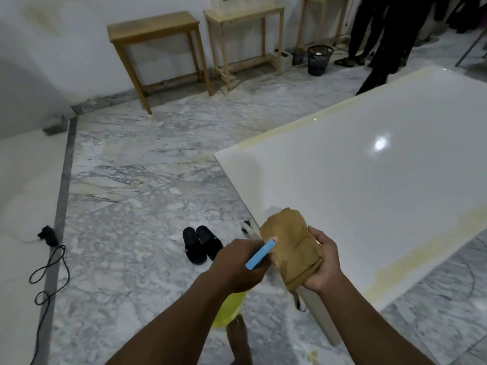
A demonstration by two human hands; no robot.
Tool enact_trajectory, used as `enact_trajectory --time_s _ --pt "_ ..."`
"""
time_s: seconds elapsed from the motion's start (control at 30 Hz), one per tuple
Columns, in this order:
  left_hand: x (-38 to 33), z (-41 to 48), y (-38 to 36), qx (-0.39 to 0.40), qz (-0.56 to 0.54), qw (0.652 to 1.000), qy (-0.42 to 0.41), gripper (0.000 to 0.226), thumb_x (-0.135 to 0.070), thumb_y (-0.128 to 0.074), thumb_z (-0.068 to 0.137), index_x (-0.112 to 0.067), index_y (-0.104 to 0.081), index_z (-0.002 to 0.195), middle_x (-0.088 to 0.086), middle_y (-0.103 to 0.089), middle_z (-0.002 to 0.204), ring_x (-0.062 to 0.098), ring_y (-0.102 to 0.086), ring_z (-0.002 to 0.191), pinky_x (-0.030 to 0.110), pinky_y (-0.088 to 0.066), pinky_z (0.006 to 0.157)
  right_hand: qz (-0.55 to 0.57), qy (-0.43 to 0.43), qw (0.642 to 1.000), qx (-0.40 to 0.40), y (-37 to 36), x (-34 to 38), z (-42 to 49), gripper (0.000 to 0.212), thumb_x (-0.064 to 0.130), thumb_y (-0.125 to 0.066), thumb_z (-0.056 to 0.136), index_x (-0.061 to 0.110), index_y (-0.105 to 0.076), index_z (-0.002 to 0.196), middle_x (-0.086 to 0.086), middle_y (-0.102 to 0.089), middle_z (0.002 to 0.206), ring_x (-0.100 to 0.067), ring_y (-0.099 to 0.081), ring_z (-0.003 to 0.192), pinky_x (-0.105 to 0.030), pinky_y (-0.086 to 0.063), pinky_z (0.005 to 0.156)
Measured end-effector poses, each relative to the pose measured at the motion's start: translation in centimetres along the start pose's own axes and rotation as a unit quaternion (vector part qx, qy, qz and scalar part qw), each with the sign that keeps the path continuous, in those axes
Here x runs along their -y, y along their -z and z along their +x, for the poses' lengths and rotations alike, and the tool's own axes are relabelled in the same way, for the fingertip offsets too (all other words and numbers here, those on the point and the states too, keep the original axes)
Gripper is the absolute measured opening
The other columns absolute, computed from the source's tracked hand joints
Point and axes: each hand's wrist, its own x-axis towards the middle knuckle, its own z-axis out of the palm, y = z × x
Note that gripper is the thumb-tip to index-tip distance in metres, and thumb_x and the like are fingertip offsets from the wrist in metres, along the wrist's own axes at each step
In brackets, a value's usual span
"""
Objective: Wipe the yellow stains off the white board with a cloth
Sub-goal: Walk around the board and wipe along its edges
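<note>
Lower centre: left hand [238, 264] grips a spray bottle [230, 308], right hand [322, 262] clutches the cloth [288, 246] over the white board [369, 180] edge. Its edges carry yellow stains [411, 256]; I see open floor [131, 193] left.

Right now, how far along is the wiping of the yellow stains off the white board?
Nothing looks wiped yet: a yellow band runs along the board's near edge and another streak along its far edge. In hand: the left hand points a spray bottle at the cloth gripped in the right hand, seemingly to wet it. Left: wiping both stained edges.
</note>
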Motion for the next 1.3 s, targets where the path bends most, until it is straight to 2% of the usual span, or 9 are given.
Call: enact_trajectory --time_s 0.1,0.23,0.33,0.5,0.6,0.67,0.87,1.07,1.3 --pt "3.2 3.5 2.9 -0.007 0.034 0.999 0.019 0.043 -0.053 -0.049 0.099 -0.026 -0.042 0.066 -0.004 -0.049 0.063 0.021 -0.053 0.062 0.043 -0.049 0.060 -0.085 -0.023 0.996 -0.020 -5.2 1.1 4.6 0.055 0.043 -0.051 0.094 -0.005 -0.076 0.102 -0.025 -0.072 0.109 -0.039 -0.071 0.089 -0.049 -0.056 0.084" --pt "8.3 8.1 6.9 -0.049 0.003 0.998 0.037 0.046 -0.052 -0.054 0.102 -0.030 -0.036 0.065 -0.004 -0.047 0.062 0.019 -0.049 0.058 0.045 -0.047 0.061 -0.214 -0.023 0.974 -0.075 -11.4 4.0 12.0 0.048 0.039 -0.051 0.093 -0.001 -0.078 0.098 -0.022 -0.074 0.096 -0.036 -0.072 0.077 -0.044 -0.059 0.073" --pt "12.5 10.7 9.8 -0.093 -0.047 0.993 0.060 0.045 -0.051 -0.056 0.103 -0.034 -0.037 0.066 -0.006 -0.047 0.060 0.014 -0.048 0.055 0.047 -0.049 0.063 -0.383 0.062 0.908 -0.159 -16.5 6.3 19.6 0.049 0.044 -0.049 0.092 0.005 -0.070 0.114 -0.022 -0.074 0.102 -0.034 -0.069 0.087 -0.042 -0.054 0.078" --pt "18.3 13.7 11.2 -0.147 -0.116 0.978 0.089 0.042 -0.057 -0.054 0.101 -0.024 -0.051 0.074 0.004 -0.064 0.065 0.025 -0.062 0.059 0.055 -0.052 0.062 -0.702 0.293 0.628 -0.165 -24.6 7.1 31.5 0.044 0.038 -0.035 0.099 0.023 -0.047 0.138 -0.010 -0.064 0.120 -0.033 -0.059 0.105 -0.041 -0.045 0.089" --pt "20.8 14.0 10.5 -0.149 -0.143 0.973 0.100 0.041 -0.056 -0.055 0.099 -0.022 -0.055 0.077 0.004 -0.061 0.070 0.026 -0.059 0.062 0.053 -0.051 0.062 -0.819 0.300 0.474 -0.120 -25.3 4.1 39.0 0.053 0.040 -0.036 0.098 0.025 -0.032 0.150 -0.010 -0.043 0.150 -0.038 -0.041 0.133 -0.051 -0.039 0.103" --pt "21.8 13.8 10.0 -0.150 -0.160 0.970 0.103 0.042 -0.057 -0.056 0.098 -0.020 -0.059 0.080 0.005 -0.061 0.070 0.025 -0.058 0.061 0.050 -0.049 0.063 -0.895 0.277 0.333 -0.102 -23.5 1.5 42.1 0.059 0.051 -0.036 0.096 0.031 -0.030 0.151 -0.009 -0.024 0.162 -0.036 -0.021 0.147 -0.057 -0.026 0.111" --pt "23.6 12.9 8.8 -0.133 -0.176 0.967 0.128 0.045 -0.062 -0.053 0.096 -0.020 -0.067 0.087 0.005 -0.064 0.070 0.024 -0.059 0.063 0.044 -0.048 0.060 -0.938 0.292 0.166 -0.081 -20.3 0.5 44.4 0.062 0.029 -0.045 0.093 0.029 -0.030 0.153 -0.012 0.009 0.167 -0.042 0.009 0.151 -0.066 -0.004 0.116" --pt "22.1 12.8 8.0 -0.131 -0.166 0.969 0.129 0.051 -0.068 -0.047 0.092 -0.021 -0.062 0.081 0.004 -0.059 0.066 0.024 -0.057 0.059 0.044 -0.048 0.058 -0.940 0.302 0.147 -0.064 -16.1 0.0 40.3 0.075 0.030 -0.071 0.079 0.019 -0.043 0.148 -0.015 -0.005 0.167 -0.044 -0.003 0.151 -0.064 -0.012 0.118" --pt "18.0 11.1 4.5 -0.116 -0.154 0.975 0.111 0.043 -0.057 -0.056 0.096 -0.021 -0.054 0.073 -0.002 -0.051 0.061 0.026 -0.054 0.057 0.052 -0.048 0.061 -0.922 0.342 0.172 -0.062 -8.7 -1.6 32.9 0.066 0.017 -0.057 0.087 0.021 -0.039 0.151 -0.015 -0.005 0.167 -0.043 -0.001 0.152 -0.062 -0.017 0.119"
